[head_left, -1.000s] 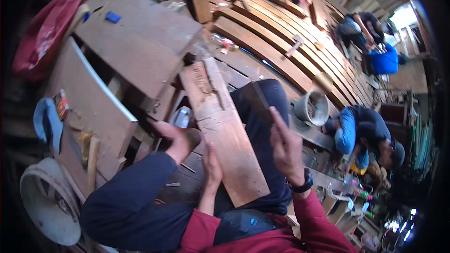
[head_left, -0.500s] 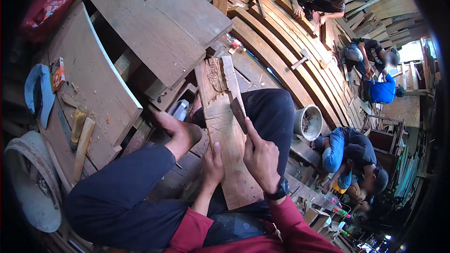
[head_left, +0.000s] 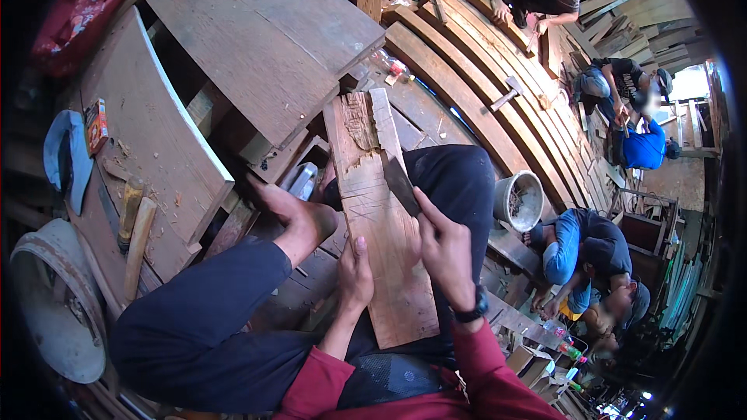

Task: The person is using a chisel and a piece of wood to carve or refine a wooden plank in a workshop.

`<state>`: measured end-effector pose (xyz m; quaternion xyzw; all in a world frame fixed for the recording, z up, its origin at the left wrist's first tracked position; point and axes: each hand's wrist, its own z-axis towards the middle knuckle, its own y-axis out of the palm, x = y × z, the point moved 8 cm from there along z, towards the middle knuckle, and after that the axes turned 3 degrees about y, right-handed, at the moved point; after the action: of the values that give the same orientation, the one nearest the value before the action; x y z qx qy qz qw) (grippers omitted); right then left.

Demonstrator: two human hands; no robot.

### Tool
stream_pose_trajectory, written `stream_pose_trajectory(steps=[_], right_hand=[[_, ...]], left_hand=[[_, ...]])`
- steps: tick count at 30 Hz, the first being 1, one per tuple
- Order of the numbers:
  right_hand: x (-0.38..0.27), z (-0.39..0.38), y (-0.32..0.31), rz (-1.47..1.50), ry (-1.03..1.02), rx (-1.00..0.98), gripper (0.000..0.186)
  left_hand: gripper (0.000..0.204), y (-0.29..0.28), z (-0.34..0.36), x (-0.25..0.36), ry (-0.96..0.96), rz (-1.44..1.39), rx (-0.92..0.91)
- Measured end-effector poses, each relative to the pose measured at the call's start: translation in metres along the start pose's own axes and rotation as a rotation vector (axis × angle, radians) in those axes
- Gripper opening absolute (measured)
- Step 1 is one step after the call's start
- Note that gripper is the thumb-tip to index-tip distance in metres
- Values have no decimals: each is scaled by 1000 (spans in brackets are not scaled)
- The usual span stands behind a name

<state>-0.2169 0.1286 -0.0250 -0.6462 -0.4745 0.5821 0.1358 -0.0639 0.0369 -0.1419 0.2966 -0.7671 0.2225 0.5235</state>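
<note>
A worn wooden board (head_left: 389, 280), splintered and rough at its far end, lies upright along my lap between my crossed legs. My left hand (head_left: 355, 280) grips its left edge, thumb up, in the lower half. In my right hand (head_left: 443, 253) is a dark flat blade (head_left: 402, 185), index finger along it, angled against the board's right side just below the broken part; its handle is hidden in my fingers. Left of me, a mallet-like wooden tool (head_left: 130, 210) and a wooden stick (head_left: 140, 249) rest on planks, near a blue cap (head_left: 58, 163) and an orange box (head_left: 96, 124).
Panels (head_left: 249, 47) stand at upper left. Curved beams (head_left: 459, 93) with a hammer (head_left: 506, 96) lie at right beside a bucket (head_left: 518, 202). A large pail (head_left: 54, 303) is at lower left. Co-workers (head_left: 529, 0) (head_left: 630, 101) (head_left: 591, 249) sit or crouch along the right.
The blade in my right hand swung down onto the board and has since shifted slightly right along its edge. My left hand still holds the board. The view has steadied.
</note>
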Motion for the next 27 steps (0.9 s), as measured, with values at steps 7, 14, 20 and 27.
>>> stream_pose_trajectory(steps=[7,14,20,27], right_hand=[[-7,-10,-9,65,-45,18,39],[-5,3,-13,107,-9,-19,38],[3,15,-1,156,-8,17,37],[9,18,3,205,-50,30,36]], left_hand=[[51,-11,1,-1,-14,191,20],[52,-7,3,-3,-27,195,10],[51,-8,4,-5,7,182,21],[54,-4,2,-5,-18,182,31]])
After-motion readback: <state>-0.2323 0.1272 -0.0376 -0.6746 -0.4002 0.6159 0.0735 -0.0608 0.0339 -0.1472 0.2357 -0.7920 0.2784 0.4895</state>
